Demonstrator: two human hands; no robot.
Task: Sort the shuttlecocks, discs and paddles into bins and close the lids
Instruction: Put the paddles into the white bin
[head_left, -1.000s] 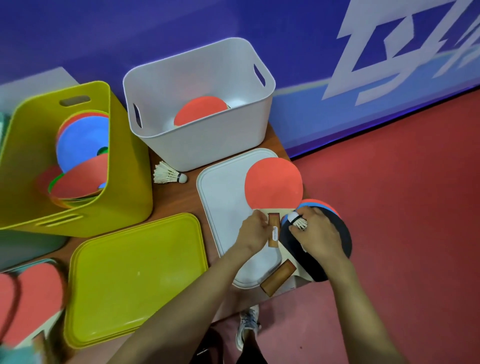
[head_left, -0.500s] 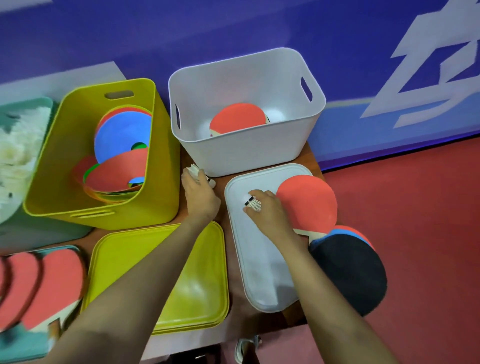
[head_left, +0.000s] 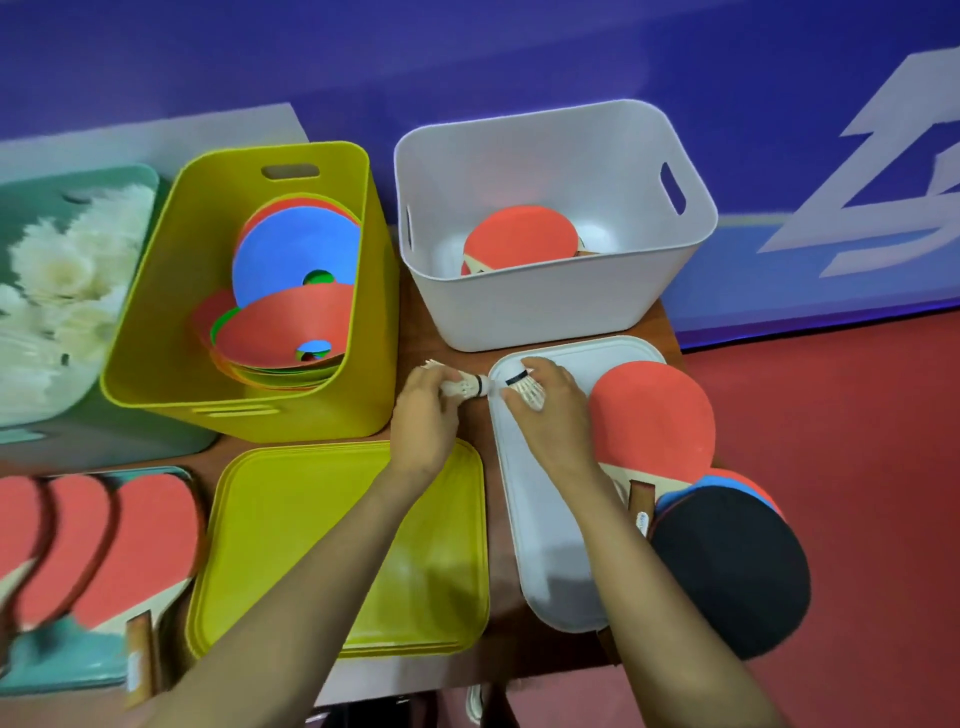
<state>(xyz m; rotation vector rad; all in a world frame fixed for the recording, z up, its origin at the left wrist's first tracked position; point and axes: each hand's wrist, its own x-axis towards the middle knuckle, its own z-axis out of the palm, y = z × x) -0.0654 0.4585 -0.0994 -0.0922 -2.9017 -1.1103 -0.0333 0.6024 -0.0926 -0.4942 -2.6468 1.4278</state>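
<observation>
My left hand (head_left: 422, 422) grips a white shuttlecock (head_left: 462, 387) between the yellow bin (head_left: 156, 332) and the white lid (head_left: 550, 561). My right hand (head_left: 550, 415) holds a second shuttlecock (head_left: 530, 391) over the lid's far end; the two cork tips nearly meet. The yellow bin holds several red and blue discs (head_left: 291, 291). The white bin (head_left: 519, 312) holds a red paddle (head_left: 519, 236). A green bin (head_left: 31, 426) at far left is full of white shuttlecocks (head_left: 67, 270). A red paddle (head_left: 654, 415) and a black paddle (head_left: 727, 571) lie at the table's right edge.
A yellow lid (head_left: 291, 519) lies flat in front of the yellow bin. Three red paddles (head_left: 93, 540) rest on a teal lid (head_left: 62, 670) at the lower left. The brown table (head_left: 498, 660) ends at the right above a red floor (head_left: 857, 467). A blue wall stands behind the bins.
My left hand has lifted the shuttlecock from beside the white bin. My right hand carried its shuttlecock leftward off the paddles to the lid's far end. The view shifted left.
</observation>
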